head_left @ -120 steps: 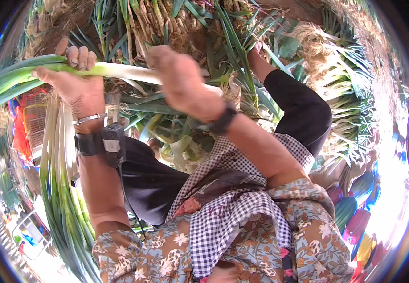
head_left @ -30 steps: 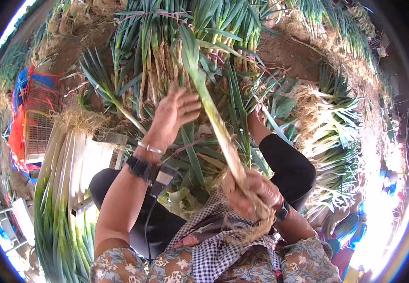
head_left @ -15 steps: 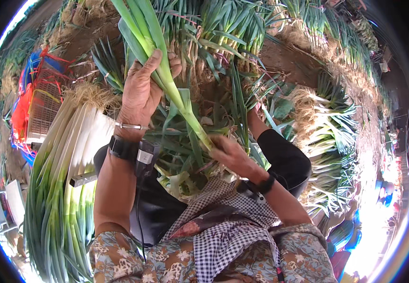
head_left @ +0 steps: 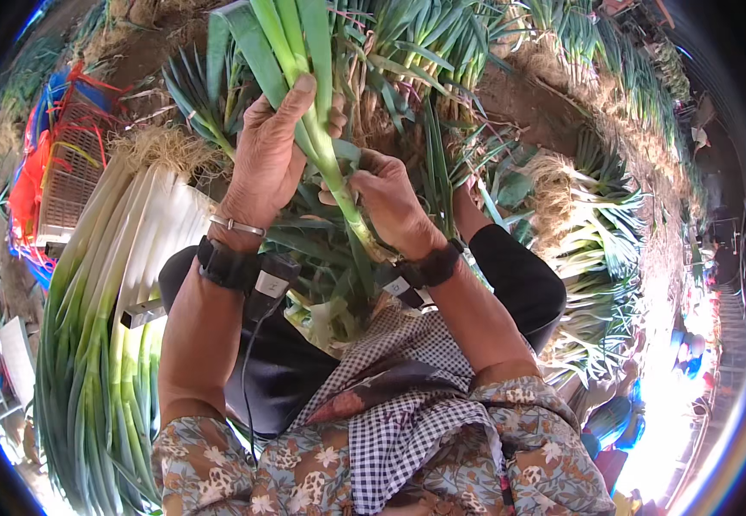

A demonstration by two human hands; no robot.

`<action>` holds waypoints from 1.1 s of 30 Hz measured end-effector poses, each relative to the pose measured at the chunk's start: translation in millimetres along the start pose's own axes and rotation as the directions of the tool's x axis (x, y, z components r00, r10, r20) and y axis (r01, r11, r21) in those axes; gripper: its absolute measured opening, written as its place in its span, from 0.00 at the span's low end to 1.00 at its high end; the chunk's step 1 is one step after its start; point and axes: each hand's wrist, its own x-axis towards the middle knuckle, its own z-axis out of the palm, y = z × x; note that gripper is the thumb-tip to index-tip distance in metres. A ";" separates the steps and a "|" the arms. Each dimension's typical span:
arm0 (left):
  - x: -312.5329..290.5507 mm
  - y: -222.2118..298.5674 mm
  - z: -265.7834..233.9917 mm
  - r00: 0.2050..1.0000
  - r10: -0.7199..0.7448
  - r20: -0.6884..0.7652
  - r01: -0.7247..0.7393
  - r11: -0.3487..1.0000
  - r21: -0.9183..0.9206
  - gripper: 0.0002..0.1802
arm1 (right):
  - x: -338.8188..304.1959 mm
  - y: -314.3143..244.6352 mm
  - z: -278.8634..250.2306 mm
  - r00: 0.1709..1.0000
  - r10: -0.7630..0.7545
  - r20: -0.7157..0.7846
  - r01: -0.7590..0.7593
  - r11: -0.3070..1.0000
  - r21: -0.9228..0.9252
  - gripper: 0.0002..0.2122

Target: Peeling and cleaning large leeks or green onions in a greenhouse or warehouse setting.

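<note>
A leek point(head_left: 352, 217) slants in front of me, green leaves up and its pale lower end toward my lap. My left hand point(head_left: 272, 162) is wrapped around the stalk just below where the leaves spread, thumb along the front. Partway down the stalk, my right hand point(head_left: 393, 199) is closed with its fingers against it, pinching at a leaf on the stalk's side; the fingertips are partly hidden. Beside my left arm lies a big bundle of trimmed leeks point(head_left: 102, 292), roots at the far end. Stripped leaves point(head_left: 330, 322) lie heaped between my legs, below the held stalk.
Untrimmed leeks point(head_left: 424, 52) stand in bunches ahead. At right lies a pile of leeks with roots point(head_left: 592, 267). A brown woven basket point(head_left: 74, 168) with red and blue ties sits at far left. A pale board point(head_left: 180, 206) is beside the trimmed bundle.
My right hand has moved up from the leek's lower end to the middle of its stalk. The leek and my left hand have shifted slightly to the right.
</note>
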 end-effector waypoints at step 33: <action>15.8 -23.0 -19.9 0.997 -0.022 -0.072 0.015 0.995 -0.099 0.22 | -29.1 48.4 -26.7 0.878 -0.476 0.045 0.292 0.461 -0.838 0.15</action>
